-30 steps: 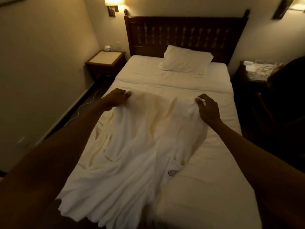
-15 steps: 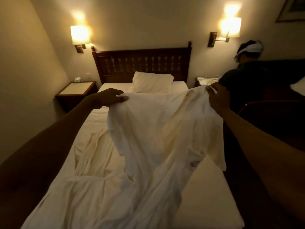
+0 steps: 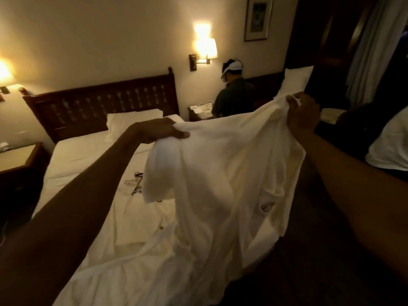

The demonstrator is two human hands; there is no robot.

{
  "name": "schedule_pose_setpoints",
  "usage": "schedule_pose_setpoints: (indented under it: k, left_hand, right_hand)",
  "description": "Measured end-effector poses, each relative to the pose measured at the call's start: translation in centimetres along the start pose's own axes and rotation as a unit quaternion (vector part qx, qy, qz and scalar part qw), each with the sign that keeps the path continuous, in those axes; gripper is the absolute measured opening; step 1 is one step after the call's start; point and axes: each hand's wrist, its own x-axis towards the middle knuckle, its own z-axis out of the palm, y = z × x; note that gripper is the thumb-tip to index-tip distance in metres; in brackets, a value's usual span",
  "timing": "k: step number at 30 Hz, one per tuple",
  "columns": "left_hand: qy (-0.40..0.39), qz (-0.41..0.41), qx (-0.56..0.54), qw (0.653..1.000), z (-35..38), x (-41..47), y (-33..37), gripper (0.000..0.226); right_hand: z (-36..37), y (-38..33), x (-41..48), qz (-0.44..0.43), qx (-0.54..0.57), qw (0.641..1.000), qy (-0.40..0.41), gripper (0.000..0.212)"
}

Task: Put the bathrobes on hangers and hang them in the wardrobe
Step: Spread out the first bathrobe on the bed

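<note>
A white bathrobe [image 3: 223,173] with a small dark emblem hangs spread in the air over the bed, its hem trailing on the sheet. My left hand [image 3: 159,130] grips its left shoulder, and a sleeve droops below that hand. My right hand [image 3: 303,114] grips the right shoulder, held higher. Thin hangers [image 3: 135,184] lie on the bed [image 3: 84,155], partly hidden behind the drooping sleeve. More white cloth [image 3: 123,270] lies crumpled on the bed below the robe. No wardrobe can be made out.
A dark wooden headboard [image 3: 101,104] and a pillow [image 3: 132,123] are at the far end. A nightstand [image 3: 17,157] stands left. A person [image 3: 234,93] sits beyond the bed by another nightstand. A second bed [image 3: 388,149] is at the right, with dark floor [image 3: 320,261] between.
Both hands have lifted the bathrobe off the bed and swung it up and to the right. My view has turned right, bringing the second bed and dark curtains into sight.
</note>
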Motion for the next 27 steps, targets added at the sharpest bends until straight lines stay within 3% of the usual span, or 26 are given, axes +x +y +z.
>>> schedule_pose_setpoints:
  k: [5,10,15,22,25,27]
  left_hand:
    - [-0.067,0.095,-0.146,0.982,2.4,-1.6,5.2,0.039]
    - [0.001,0.115,-0.254,0.960,2.8,-1.8,4.8,0.043]
    - [0.090,0.004,-0.142,0.986,4.7,-0.5,0.7,0.049]
    - [-0.053,-0.197,-0.122,0.971,9.9,3.7,-5.8,0.071]
    - [-0.106,-0.218,-0.179,0.953,12.5,4.9,-5.0,0.047]
    - [-0.080,-0.222,-0.189,0.953,13.4,5.2,-2.9,0.025]
  right_hand:
    - [-5.7,-0.6,1.5,0.064,-0.015,0.993,0.094,0.046]
    - [-6.0,-0.5,3.2,0.034,0.069,0.993,0.085,0.049]
    - [0.2,3.2,1.8,0.011,0.084,0.995,-0.060,0.047]
    - [10.2,11.9,0.4,0.009,0.074,0.965,-0.252,0.034]
    - [12.4,15.5,1.3,-0.005,0.066,0.949,-0.307,0.034]
    - [13.3,16.6,2.8,-0.017,0.064,0.943,-0.326,0.036]
